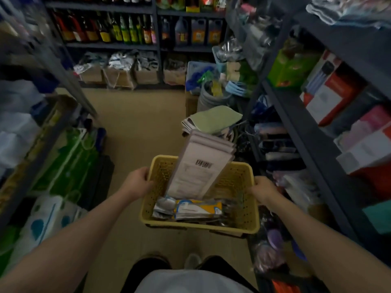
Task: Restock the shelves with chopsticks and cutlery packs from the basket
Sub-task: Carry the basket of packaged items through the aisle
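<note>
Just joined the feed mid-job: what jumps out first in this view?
A yellow basket at centre, the left hand and right hand gripping its side rims. Tall pale packs stand in it, sticking out above the far rim, with flat cutlery packs lying at its bottom.

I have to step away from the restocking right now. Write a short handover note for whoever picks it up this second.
Left hand grips the left rim of the yellow basket; right hand grips its right rim, carrying it in the aisle. Inside: tall pale packs leaning upright over the far edge, and flat cutlery packs lying on the bottom. Nothing from the basket looks shelved yet. Left to do: find the right shelf spot, set the basket down, and shelve every pack.
</note>
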`<state>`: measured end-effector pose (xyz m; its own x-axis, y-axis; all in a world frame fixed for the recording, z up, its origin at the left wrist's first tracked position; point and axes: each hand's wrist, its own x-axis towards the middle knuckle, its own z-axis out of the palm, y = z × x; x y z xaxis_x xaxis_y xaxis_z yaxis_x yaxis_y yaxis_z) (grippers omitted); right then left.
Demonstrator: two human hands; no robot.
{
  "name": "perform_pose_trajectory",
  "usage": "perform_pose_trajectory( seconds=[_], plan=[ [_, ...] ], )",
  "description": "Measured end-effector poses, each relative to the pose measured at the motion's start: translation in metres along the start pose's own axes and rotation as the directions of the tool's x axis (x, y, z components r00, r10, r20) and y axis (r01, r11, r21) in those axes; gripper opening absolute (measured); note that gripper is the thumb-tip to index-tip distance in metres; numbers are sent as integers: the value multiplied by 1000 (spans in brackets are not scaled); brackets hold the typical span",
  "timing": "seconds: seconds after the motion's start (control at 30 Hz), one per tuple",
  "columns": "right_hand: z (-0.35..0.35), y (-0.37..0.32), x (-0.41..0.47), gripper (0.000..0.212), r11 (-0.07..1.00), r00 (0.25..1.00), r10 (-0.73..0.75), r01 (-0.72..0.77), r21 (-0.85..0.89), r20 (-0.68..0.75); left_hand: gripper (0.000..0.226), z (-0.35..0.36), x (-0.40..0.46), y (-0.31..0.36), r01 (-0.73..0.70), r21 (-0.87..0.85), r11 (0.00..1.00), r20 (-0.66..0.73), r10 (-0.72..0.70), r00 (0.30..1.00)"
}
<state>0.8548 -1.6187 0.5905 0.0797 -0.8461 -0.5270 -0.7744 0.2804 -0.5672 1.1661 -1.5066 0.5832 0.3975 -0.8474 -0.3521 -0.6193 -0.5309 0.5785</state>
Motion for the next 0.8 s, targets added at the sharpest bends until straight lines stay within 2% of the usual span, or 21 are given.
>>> perform_pose_trajectory(
  seconds=[0.23, 0.47, 0.67, 0.8],
  plan=[
    [-19, -74, 135, 9, 993, 994, 102, -101, 54, -28, 24, -27, 183, 35, -55, 42, 998, 66, 52, 996],
    [-25, -152, 243, 4, 941, 948, 289, -256, 221, -131, 22, -76, 370, 90, -214, 122, 969, 203, 187, 961],
    [-42, -197, 317, 23, 893, 887, 400, -320, 316, -232, 24, -98, 490, 165, -345, 165, 924, 278, 293, 915],
    [-58, -203, 361, 21, 846, 849, 474, -366, 388, -234, 27, -87, 553, 207, -393, 182, 901, 327, 322, 889]
  ],
)
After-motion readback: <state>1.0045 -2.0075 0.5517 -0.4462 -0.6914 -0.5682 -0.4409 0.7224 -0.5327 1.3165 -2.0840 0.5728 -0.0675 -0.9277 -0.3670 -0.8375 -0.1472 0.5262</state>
